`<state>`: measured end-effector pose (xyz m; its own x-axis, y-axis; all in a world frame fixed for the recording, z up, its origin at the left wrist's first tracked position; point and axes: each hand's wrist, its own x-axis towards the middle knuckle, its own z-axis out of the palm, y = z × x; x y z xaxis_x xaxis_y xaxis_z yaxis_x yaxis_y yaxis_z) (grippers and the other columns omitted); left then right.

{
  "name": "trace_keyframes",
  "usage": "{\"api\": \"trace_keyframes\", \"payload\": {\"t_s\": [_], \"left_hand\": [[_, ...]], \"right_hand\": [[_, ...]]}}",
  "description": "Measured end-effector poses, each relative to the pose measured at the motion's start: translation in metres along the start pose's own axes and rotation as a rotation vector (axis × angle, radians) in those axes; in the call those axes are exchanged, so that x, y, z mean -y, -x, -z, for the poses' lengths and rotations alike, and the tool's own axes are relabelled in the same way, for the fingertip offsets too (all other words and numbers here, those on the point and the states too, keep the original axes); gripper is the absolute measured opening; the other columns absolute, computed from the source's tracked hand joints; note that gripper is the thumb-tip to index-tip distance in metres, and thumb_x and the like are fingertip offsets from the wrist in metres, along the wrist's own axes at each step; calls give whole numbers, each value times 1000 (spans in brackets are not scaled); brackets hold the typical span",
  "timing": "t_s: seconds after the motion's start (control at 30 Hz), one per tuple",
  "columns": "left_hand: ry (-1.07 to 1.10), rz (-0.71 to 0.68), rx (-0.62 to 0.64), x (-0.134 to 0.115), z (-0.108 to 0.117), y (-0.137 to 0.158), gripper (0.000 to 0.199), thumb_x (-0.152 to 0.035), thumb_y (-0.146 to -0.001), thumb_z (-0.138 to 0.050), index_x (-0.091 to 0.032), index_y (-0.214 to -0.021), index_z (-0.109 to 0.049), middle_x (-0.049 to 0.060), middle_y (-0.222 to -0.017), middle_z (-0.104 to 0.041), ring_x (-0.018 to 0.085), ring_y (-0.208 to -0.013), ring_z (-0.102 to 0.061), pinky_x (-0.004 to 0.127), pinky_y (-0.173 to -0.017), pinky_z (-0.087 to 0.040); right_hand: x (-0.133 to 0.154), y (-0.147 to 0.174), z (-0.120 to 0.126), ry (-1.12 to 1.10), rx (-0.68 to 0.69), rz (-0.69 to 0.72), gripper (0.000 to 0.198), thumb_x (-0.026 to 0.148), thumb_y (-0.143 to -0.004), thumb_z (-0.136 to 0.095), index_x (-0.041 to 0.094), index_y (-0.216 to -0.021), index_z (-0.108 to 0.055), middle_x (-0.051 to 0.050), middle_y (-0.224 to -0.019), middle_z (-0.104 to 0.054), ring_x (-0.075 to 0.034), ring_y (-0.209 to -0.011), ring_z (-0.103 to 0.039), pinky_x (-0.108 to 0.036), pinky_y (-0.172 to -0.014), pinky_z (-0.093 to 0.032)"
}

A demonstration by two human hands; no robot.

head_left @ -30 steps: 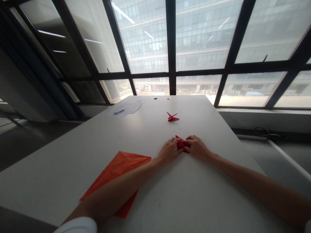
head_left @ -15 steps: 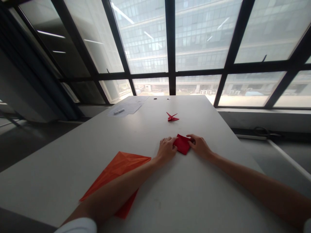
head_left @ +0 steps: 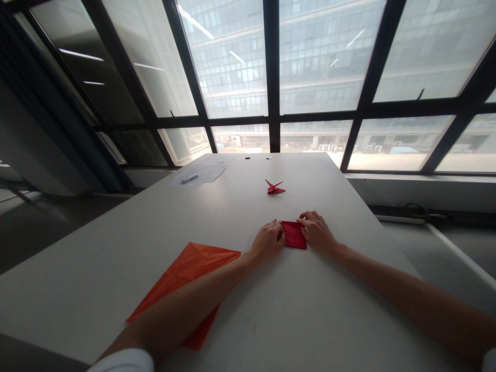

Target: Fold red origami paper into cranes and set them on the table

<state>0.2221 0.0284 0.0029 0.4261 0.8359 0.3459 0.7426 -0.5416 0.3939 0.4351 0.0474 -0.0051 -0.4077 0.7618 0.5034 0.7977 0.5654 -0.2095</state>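
Observation:
A small folded square of red paper [head_left: 294, 235] lies on the white table between my hands. My left hand [head_left: 268, 238] grips its left edge, the fingers curled and the thumb at the paper. At the upper right edge, my right hand [head_left: 316, 232] pinches the paper between thumb and fingers. Farther off stands a red origami crane [head_left: 275, 189] with pointed tips. Under and beside my left forearm lie creased orange paper sheets [head_left: 194, 261], partly hidden by the arm, with a redder piece [head_left: 200, 330] showing below it.
White sheets of paper [head_left: 207, 171] with a white marker [head_left: 189, 178] on them lie at the table's far left. The white table [head_left: 333, 305] reaches toward large windows [head_left: 236, 62] with dark frames. A cable [head_left: 420, 211] lies on the floor at the right.
The red paper has turned between my hands, from a slanted position to edges nearly level. My right hand has shifted slightly, its fingers now over the paper's upper right edge.

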Motion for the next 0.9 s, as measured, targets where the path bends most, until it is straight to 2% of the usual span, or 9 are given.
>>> {"api": "trace_keyframes", "payload": {"t_s": [0.07,0.17,0.3,0.47,0.63,0.8,0.9], "left_hand": [[-12,1,4,-1,1,1,12,-16,-87,-51,-21,-93,-60,8,-112,-67,25,-130,-49,40,-109,-41],[-44,-10,6,-2,1,2,13,-17,-86,-51,-21,-96,-58,8,-122,-63,26,-133,-46,43,-111,-39],[-62,19,18,1,-2,3,24,-18,-86,-51,-21,-109,-58,9,-131,-59,25,-136,-43,42,-115,-35],[-75,20,19,5,-5,3,45,-19,-86,-52,-18,-130,-50,11,-146,-47,24,-140,-37,41,-119,-30],[-74,9,11,4,-6,3,48,-19,-86,-51,-19,-134,-48,9,-145,-49,23,-139,-38,40,-119,-30],[-95,18,31,5,-6,3,44,-23,-88,-50,-19,-132,-49,9,-141,-51,25,-137,-41,41,-117,-31],[-101,25,33,5,-7,3,43,-23,-89,-50,-20,-131,-49,9,-141,-51,25,-137,-40,41,-118,-31]], "right_hand": [[1,-1,3,12,54,81,30,7,-89,-49,21,-106,-70,-11,-112,-64,-25,-105,-53,-39,-92,-41],[0,-3,4,-21,127,176,29,10,-93,-48,23,-107,-70,-9,-107,-67,-23,-100,-56,-37,-90,-41],[-1,-3,3,-70,116,146,27,16,-95,-49,23,-114,-67,-8,-109,-68,-22,-101,-57,-35,-91,-42],[2,-3,6,-61,102,129,27,17,-94,-52,23,-118,-65,-8,-112,-68,-23,-102,-57,-36,-92,-42],[6,-4,9,3,106,181,27,16,-96,-50,23,-115,-66,-8,-112,-70,-24,-104,-59,-37,-94,-40],[10,-2,9,70,119,239,27,9,-93,-49,19,-109,-68,-11,-116,-69,-26,-107,-60,-40,-97,-39],[14,-1,10,73,94,251,27,10,-93,-50,20,-112,-68,-11,-117,-69,-27,-108,-59,-41,-99,-38]]}}
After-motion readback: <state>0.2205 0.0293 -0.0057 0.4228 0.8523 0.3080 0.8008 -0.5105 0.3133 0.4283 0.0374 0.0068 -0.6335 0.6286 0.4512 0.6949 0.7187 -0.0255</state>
